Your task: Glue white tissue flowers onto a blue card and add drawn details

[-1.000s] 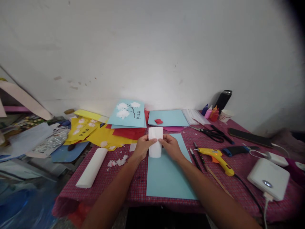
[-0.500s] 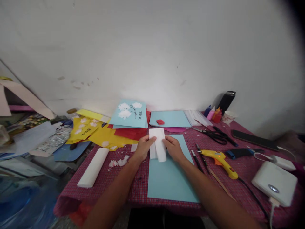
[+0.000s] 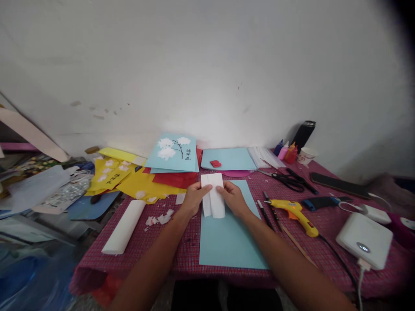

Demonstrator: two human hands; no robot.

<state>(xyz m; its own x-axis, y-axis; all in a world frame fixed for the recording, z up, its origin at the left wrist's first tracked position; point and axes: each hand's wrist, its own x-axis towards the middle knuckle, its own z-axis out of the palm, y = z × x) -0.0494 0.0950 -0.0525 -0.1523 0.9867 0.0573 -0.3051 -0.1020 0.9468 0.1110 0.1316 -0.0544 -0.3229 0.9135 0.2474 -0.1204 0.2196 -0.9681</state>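
Observation:
A folded white tissue (image 3: 214, 201) is gripped between my two hands over a light blue sheet of paper (image 3: 231, 246). My left hand (image 3: 195, 199) pinches its left side, thumb on top. On the opposite side my right hand (image 3: 232, 196) holds it the same way, closed. A lengthwise fold line shows down the tissue, and its lower edge hangs free. The fingers behind it are hidden. Left of my arm lies a white roll (image 3: 125, 226), with torn white scraps (image 3: 159, 219) beside it.
A yellow glue gun (image 3: 295, 214), black scissors (image 3: 287, 180), pens (image 3: 265, 214) and a white power bank (image 3: 365, 241) lie to the right. Behind are a blue card with white flowers (image 3: 173, 153), yellow paper (image 3: 147, 185), small paint bottles (image 3: 287, 151) and a black flask (image 3: 304, 134).
The tissue was one flat strip; a flap then swung out at its lower right, and now it lies closer with a fold line visible. Both hands keep their hold. The view shifted slightly.

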